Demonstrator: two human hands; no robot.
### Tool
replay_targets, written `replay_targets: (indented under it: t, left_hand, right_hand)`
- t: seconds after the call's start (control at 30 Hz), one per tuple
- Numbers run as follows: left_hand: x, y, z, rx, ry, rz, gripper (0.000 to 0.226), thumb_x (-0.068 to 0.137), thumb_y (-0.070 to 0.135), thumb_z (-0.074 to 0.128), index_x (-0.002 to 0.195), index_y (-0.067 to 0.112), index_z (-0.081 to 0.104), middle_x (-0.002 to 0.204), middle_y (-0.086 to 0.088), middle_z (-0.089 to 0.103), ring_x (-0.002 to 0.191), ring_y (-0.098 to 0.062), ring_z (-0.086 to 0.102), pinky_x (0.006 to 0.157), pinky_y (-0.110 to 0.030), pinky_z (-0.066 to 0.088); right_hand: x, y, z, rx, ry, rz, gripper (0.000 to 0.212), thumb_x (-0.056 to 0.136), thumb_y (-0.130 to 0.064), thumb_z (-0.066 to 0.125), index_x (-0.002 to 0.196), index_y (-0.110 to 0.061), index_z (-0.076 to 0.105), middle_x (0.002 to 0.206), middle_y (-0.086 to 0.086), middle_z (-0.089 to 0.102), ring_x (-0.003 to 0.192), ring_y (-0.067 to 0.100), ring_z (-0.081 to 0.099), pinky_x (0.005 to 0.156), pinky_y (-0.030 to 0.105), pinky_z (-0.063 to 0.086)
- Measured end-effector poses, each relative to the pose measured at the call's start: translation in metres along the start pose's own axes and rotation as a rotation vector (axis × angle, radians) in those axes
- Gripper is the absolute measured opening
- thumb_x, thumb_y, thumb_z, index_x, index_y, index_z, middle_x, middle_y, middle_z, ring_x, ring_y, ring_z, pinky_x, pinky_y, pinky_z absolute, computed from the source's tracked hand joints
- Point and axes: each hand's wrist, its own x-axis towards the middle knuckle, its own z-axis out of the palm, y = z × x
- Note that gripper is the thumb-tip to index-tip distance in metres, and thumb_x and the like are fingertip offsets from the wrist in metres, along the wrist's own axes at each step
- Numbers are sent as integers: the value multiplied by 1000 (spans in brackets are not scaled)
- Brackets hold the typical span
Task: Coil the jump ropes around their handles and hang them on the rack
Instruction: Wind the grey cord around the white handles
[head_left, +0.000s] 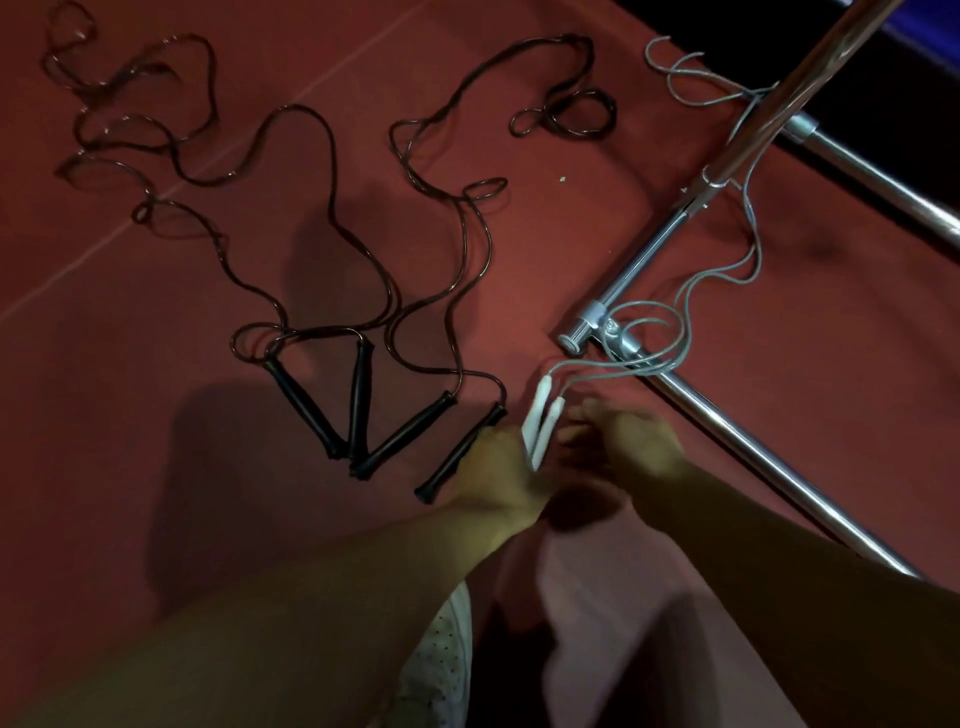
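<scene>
Left hand (501, 462) holds paired white handles (540, 421).

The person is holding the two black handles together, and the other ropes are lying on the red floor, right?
Not quite. The head view shows the left hand holding two white handles together, not black ones. The black handles lie untouched on the red floor with their ropes.

Two dark jump ropes with black ribbed handles (363, 415) sprawled uncoiled across the frame's left and centre, thin grey rope with paired white handles (540, 423) lower centre, trailing over chrome tubular rack (748, 436) at right
</scene>
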Motion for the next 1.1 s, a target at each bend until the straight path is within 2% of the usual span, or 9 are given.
replay_targets:
  t: [0.07, 0.13, 0.23, 0.3, 0.37, 0.57, 0.8, 0.93, 1.1]
  left_hand:
    - [-2, -3, 2, 5, -27, -9, 28, 81, 29, 61, 101, 11, 60, 90, -9, 65, 81, -26, 64, 62, -26, 34]
    - [-3, -6, 1, -4, -60, -29, 12, 89, 21, 58, 89, 15, 48, 93, -5, 58, 78, -20, 58, 59, -22, 33]
    - [-2, -4, -7, -253, -215, -31, 6, 94, 18, 58, 92, 14, 55, 90, -9, 67, 75, -21, 66, 61, -21, 49]
    - [-6, 3, -20, -560, -371, -108, 13, 98, 15, 59, 111, 15, 60, 96, -10, 73, 79, -22, 72, 67, -31, 58]
    - [-9, 14, -31, -736, -486, -171, 23, 101, 11, 57, 122, 18, 61, 93, -7, 74, 78, -21, 74, 64, -33, 58]
    - [-26, 44, -47, -860, -485, -135, 23, 101, 10, 54, 117, 18, 67, 81, 0, 67, 66, -13, 64, 61, -28, 55]
    - [-67, 120, -84, -670, -412, 109, 18, 101, 5, 52, 113, 11, 65, 74, -3, 63, 52, -11, 53, 47, -22, 46]
    - [-104, 173, -115, -525, -365, 274, 18, 100, 2, 53, 113, 5, 65, 76, -4, 64, 54, -12, 54, 50, -23, 48]
    - [-142, 235, -152, -317, -173, 412, 16, 96, 2, 58, 102, 15, 66, 75, -3, 65, 54, -13, 55, 51, -25, 49]
  right_hand:
    - [5, -3, -8, -312, 246, -318, 10, 92, -19, 61, 86, -18, 69, 80, 0, 68, 72, 17, 61, 62, 20, 46]
    - [7, -7, -17, -506, 389, -644, 15, 89, -17, 62, 102, -24, 64, 96, -2, 61, 83, 14, 56, 77, 23, 45]
    - [14, -17, -31, -780, 338, -971, 33, 92, -22, 55, 125, -23, 61, 124, -1, 59, 113, 20, 52, 100, 29, 35]
    - [16, -24, -36, -916, 173, -921, 33, 100, -37, 43, 121, -27, 67, 127, -2, 62, 127, 22, 50, 106, 30, 34]
    - [9, -31, -44, -945, 55, -676, 36, 103, -44, 40, 110, -27, 71, 118, -2, 65, 125, 21, 53, 94, 23, 36]
    - [-43, -49, -89, -876, -7, -520, 54, 95, -62, 47, 76, -15, 64, 68, -1, 66, 67, 16, 62, 68, 34, 49]
    - [-146, -49, -173, -1171, 283, -539, 29, 92, -41, 61, 72, -20, 58, 69, -4, 58, 75, 22, 57, 64, 29, 33]
    - [-202, -55, -209, -1078, 447, -594, 22, 93, -35, 59, 81, -17, 64, 82, 2, 66, 87, 28, 64, 70, 31, 42]
    - [-268, -69, -233, -651, 494, -684, 18, 94, -22, 63, 77, -16, 66, 65, 0, 71, 58, 11, 69, 61, 26, 54]
